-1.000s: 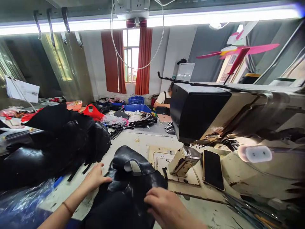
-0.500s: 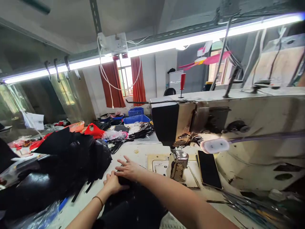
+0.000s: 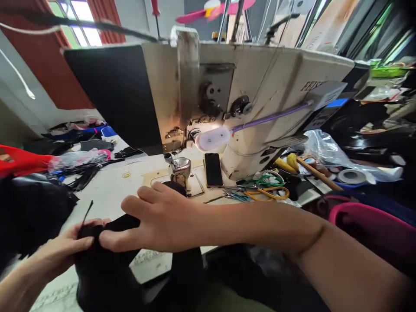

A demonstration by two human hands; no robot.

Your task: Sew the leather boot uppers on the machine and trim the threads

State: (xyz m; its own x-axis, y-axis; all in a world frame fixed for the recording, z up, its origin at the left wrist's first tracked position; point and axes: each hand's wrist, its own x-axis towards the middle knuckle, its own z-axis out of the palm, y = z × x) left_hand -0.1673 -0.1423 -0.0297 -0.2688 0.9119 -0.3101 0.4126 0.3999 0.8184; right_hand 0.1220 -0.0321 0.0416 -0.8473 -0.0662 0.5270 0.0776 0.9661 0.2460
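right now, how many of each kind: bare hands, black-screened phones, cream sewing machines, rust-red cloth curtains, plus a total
Bare hands: 2 (left hand, right hand)
Black-screened phone: 1
Cream sewing machine: 1
Rust-red cloth curtains: 2 (left curtain, right curtain)
Total: 6

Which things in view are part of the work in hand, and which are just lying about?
In the work:
- black material, held by left hand and right hand
- sewing machine, probably

Lying about:
- phone
- orange-handled scissors
- red bag
- magenta tub
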